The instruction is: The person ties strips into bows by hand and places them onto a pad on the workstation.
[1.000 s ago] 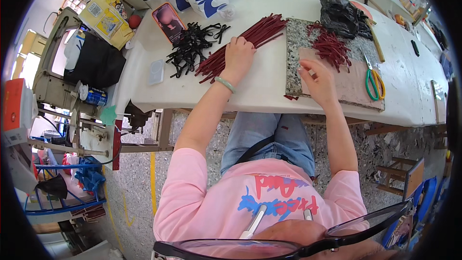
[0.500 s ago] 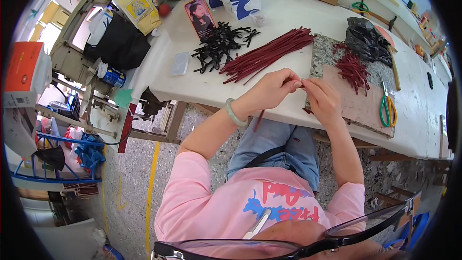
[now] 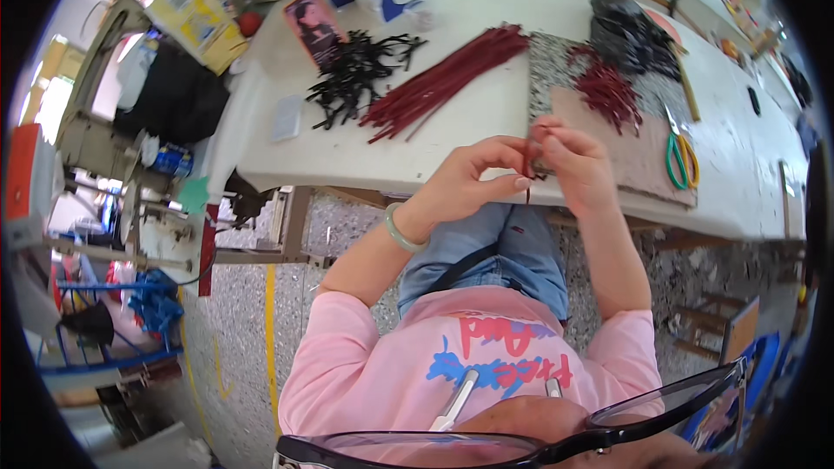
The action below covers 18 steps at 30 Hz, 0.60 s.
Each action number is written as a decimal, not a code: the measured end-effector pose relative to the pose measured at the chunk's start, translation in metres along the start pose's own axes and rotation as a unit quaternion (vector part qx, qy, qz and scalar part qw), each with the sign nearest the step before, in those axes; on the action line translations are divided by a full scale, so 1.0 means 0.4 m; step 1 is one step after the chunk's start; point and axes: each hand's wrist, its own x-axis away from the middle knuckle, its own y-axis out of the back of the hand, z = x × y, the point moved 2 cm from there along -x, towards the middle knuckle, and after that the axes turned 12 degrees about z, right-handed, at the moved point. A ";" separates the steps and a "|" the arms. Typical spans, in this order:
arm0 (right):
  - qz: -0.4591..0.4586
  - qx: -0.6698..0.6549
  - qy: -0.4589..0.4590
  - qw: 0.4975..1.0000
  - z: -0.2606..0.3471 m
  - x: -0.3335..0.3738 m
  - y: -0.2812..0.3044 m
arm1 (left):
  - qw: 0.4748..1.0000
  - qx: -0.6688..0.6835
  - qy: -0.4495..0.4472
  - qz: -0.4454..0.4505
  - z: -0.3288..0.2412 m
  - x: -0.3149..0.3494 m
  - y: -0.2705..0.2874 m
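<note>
My left hand [image 3: 476, 175] and my right hand [image 3: 573, 165] meet at the front edge of the white table [image 3: 365, 156], both pinching one thin dark red strip [image 3: 526, 165] that hangs down between the fingertips. A long bundle of dark red strips [image 3: 443, 82] lies on the table beyond my left hand. A smaller heap of red pieces [image 3: 608, 91] rests on a speckled stone slab [image 3: 552, 78] past my right hand. A brown board [image 3: 638, 152] lies under my right hand's far side. A pale bangle sits on my left wrist.
Black strips [image 3: 356, 78] are piled left of the red bundle. Green-and-yellow scissors [image 3: 678, 156] lie on the board at right. A black heap [image 3: 630, 35], a pink card [image 3: 314, 28], white bags and a yellow box stand further back. Carts and clutter fill the floor at left.
My left hand left the long red bundle and my right hand left the slab; both came together at the table's front edge holding one red strip. My view also shifted.
</note>
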 end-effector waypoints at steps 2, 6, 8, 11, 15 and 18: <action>0.066 0.032 0.018 0.997 -0.019 -0.006 -0.009 | 0.998 0.054 0.000 -0.035 -0.004 -0.001 -0.018; -0.007 0.121 -0.039 0.992 -0.001 0.006 -0.047 | 0.982 0.114 0.061 -0.135 0.013 0.008 -0.006; 0.003 0.168 -0.054 0.984 -0.003 0.033 -0.038 | 0.976 0.114 0.074 -0.169 0.017 0.008 0.001; 0.003 0.222 -0.100 0.970 0.013 0.049 -0.045 | 0.964 0.193 0.067 -0.168 0.020 0.012 0.001; 0.012 0.185 -0.097 0.978 -0.017 0.051 -0.029 | 0.966 0.194 0.083 -0.147 0.039 0.025 0.005; 0.020 0.187 -0.155 0.970 -0.004 0.054 -0.038 | 0.965 0.190 0.102 -0.151 0.036 0.029 0.003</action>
